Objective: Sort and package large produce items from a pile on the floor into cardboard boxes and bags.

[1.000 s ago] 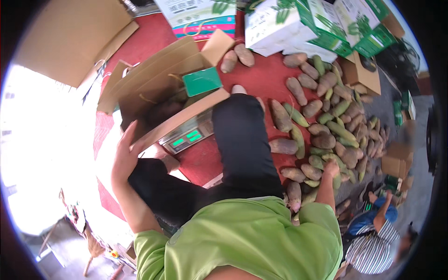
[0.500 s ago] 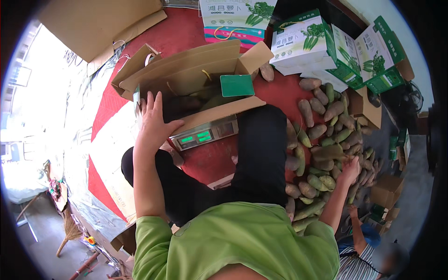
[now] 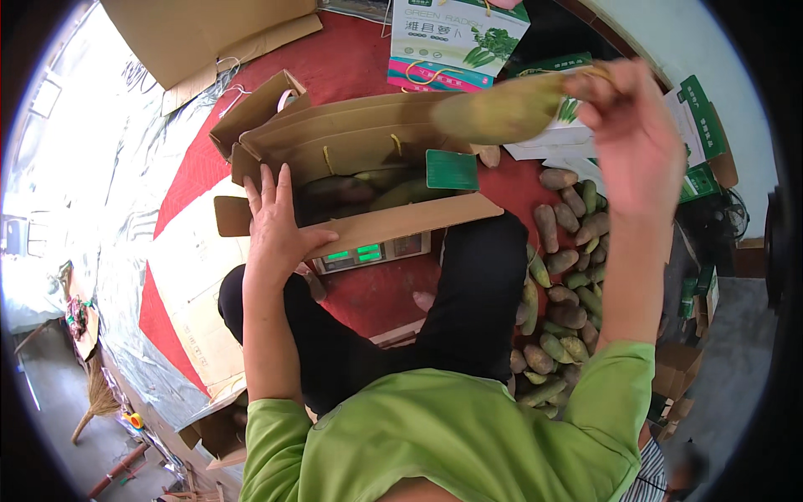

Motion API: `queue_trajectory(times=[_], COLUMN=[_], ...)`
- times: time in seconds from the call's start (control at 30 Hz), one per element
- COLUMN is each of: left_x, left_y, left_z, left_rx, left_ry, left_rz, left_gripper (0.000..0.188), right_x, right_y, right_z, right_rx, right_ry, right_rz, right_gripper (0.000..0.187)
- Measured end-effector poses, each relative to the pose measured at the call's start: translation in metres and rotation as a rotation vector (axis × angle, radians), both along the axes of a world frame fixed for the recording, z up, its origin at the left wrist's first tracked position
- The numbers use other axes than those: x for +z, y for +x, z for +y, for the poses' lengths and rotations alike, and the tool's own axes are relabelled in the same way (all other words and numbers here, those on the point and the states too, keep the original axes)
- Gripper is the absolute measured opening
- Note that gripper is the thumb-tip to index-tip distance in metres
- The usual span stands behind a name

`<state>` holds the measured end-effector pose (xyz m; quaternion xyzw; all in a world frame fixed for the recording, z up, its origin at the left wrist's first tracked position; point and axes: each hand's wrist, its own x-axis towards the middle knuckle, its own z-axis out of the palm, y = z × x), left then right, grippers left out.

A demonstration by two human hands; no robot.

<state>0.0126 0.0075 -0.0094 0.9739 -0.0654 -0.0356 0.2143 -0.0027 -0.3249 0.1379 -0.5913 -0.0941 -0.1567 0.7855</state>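
My right hand [image 3: 633, 134] is raised at the upper right, gripping the end of a long green radish [image 3: 500, 110] held in the air over an open cardboard box [image 3: 393, 224]. The box sits on a digital scale [image 3: 372, 252] with green digits and holds several radishes [image 3: 368, 191]. My left hand [image 3: 276, 226] rests flat on the box's near left corner, fingers spread. A green card [image 3: 452, 170] leans inside the box.
A heap of green-brown radishes [image 3: 569, 276] lies on the red floor [image 3: 351, 58] to my right. Printed green and white cartons [image 3: 456, 38] stand behind the box and more cartons [image 3: 698, 125] at right. Flat cardboard [image 3: 201, 33] lies at the upper left. My black-trousered legs [image 3: 468, 301] frame the scale.
My right hand left the heap at lower right and rose with a radish to above the box. My left hand moved onto the box's near corner.
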Motion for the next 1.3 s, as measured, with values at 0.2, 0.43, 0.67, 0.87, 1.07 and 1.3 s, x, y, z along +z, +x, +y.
queue_trajectory(times=[0.2,0.43,0.67,0.87,1.07,1.3], left_x=[-0.003,-0.022,-0.022,-0.038,-0.028,-0.015], left_y=[0.002,0.006,0.005,0.018,0.027,0.018], left_z=[0.002,0.013,0.009,0.025,0.016,0.022], left_rx=[-0.018,-0.076,-0.111,-0.107,-0.021,0.095], left_ry=[0.0,0.073,0.112,0.131,-0.191,-0.404], left_rz=[0.0,-0.13,-0.135,-0.158,-0.109,0.031], left_gripper=[0.112,0.109,0.096,0.082,0.058,0.053], right_x=[-0.048,-0.124,-0.152,-0.344,-0.502,-0.518], right_y=[0.042,0.046,-0.07,-0.24,-0.412,-0.436], right_z=[0.105,0.072,-0.067,-0.143,-0.08,-0.042], right_rx=[0.287,0.136,-0.336,-0.541,0.16,0.327], right_ry=[0.049,-0.781,-0.441,-0.831,-1.432,-1.539], right_rz=[0.221,0.22,0.608,0.912,1.12,0.957], right_gripper=[0.031,0.027,0.025,0.023,0.014,0.022])
